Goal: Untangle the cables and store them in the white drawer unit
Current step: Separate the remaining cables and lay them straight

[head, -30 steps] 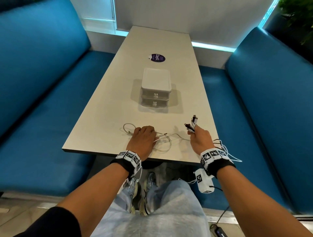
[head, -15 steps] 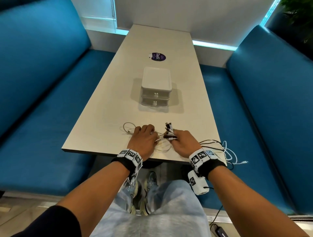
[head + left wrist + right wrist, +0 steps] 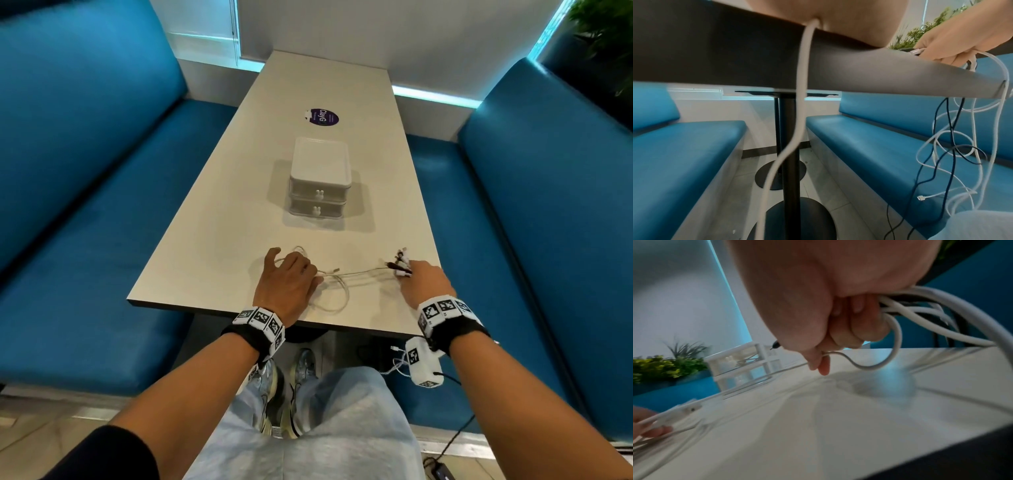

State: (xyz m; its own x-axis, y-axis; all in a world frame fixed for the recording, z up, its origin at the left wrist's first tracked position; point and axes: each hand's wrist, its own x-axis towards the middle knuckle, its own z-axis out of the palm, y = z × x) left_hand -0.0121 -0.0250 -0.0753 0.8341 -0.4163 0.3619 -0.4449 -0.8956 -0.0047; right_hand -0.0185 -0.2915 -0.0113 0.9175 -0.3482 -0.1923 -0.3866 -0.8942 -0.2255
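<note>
A white two-drawer unit [image 3: 320, 178] stands mid-table with both drawers closed; it also shows in the right wrist view [image 3: 744, 363]. My left hand [image 3: 294, 263] lies near the table's front edge, its fingers curled on a white cable [image 3: 356, 274] and its connector [image 3: 680, 410]. That cable runs rightward to my right hand [image 3: 407, 270], which grips a bundle of white and black cable ends [image 3: 400, 262]. In the right wrist view its thumb and finger pinch the thin white cable [image 3: 838, 353]. The tangled cables [image 3: 953, 146] hang from that hand over the table's right corner.
A slack white loop [image 3: 337, 301] lies at the table's front edge [image 3: 239, 310]. A purple sticker [image 3: 322, 117] sits beyond the drawer unit. Blue benches [image 3: 85, 240] flank the table. A black pedestal leg [image 3: 789, 146] stands underneath.
My right hand has swung from beside the left hand out to the right, drawing the white cable out between the two hands. The left hand has stayed put, thumb now spread.
</note>
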